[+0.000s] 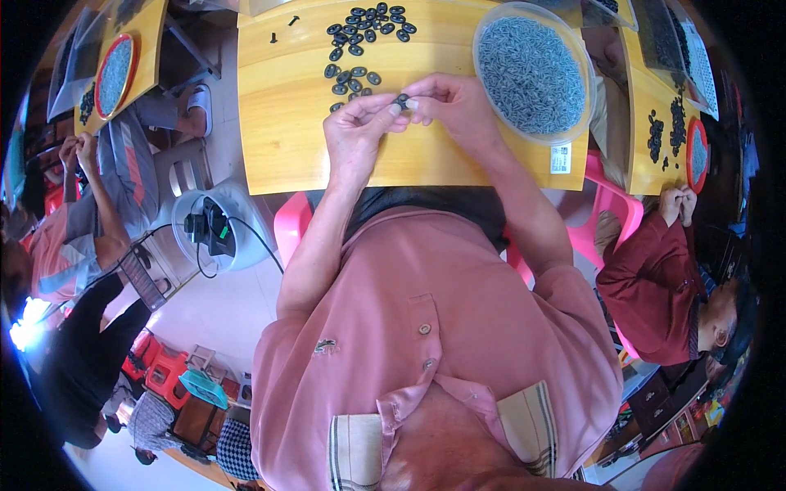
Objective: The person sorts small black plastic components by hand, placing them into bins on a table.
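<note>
Above the near edge of the yellow wooden table, my two hands meet at the fingertips. Between thumb and fingers, my left hand (359,133) pinches a small black oval piece (401,101). My right hand (458,105) is closed against the right side of that piece; its fingers hide whatever they grip there. Just beyond my left hand lie several loose black oval pieces (352,79), each with two holes. A larger group of the same black pieces (370,26) is spread farther back. Right of my right hand stands a round clear tub (589,90) filled with grey metal screws (530,74).
Two small black screws (273,38) lie at the table's far left. A white label (561,159) is stuck near the front right edge. Beside me are pink chairs (292,225) and a white bucket (246,245) with black cables. Other people work at tables on both sides.
</note>
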The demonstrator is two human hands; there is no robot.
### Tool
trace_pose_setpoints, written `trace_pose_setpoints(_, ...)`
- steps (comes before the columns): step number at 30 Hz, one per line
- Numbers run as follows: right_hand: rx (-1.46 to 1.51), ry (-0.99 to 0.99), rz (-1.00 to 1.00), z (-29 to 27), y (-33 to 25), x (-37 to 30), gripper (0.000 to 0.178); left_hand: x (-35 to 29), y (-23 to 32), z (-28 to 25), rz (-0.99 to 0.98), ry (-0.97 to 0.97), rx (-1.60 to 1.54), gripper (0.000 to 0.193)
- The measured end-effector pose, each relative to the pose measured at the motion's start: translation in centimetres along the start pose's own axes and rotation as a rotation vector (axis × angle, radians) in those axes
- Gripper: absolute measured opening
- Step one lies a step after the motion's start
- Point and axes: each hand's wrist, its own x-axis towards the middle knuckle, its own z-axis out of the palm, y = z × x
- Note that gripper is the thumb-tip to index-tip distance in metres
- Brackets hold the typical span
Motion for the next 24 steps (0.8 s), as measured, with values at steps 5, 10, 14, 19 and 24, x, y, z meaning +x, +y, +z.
trace_pose_setpoints(5,-0.043,0.003,0.010,0.1,-0.2,0.0,0.019,0.0,-0.3,-0.1,0.000,-0.010,0.019,0.016)
trace_pose_setpoints(10,-0.039,0.002,0.053,-0.5,-0.6,0.2,0.022,0.0,-0.8,-0.2,0.042,-0.094,0.076,0.023)
trace_pose_setpoints(14,-0.077,-0.055,0.107,-1.3,-0.8,0.2,0.027,-0.2,-1.4,-0.4,0.023,-0.100,0.198,0.027)
trace_pose_setpoints(19,-0.102,-0.090,0.139,-1.4,-1.1,0.2,0.025,-0.2,-1.6,-0.5,0.154,-0.132,0.448,0.028)
trace_pose_setpoints(24,-0.155,-0.135,0.250,-1.7,-1.5,0.1,0.022,-0.5,-1.4,0.0,0.186,-0.099,0.394,0.026)
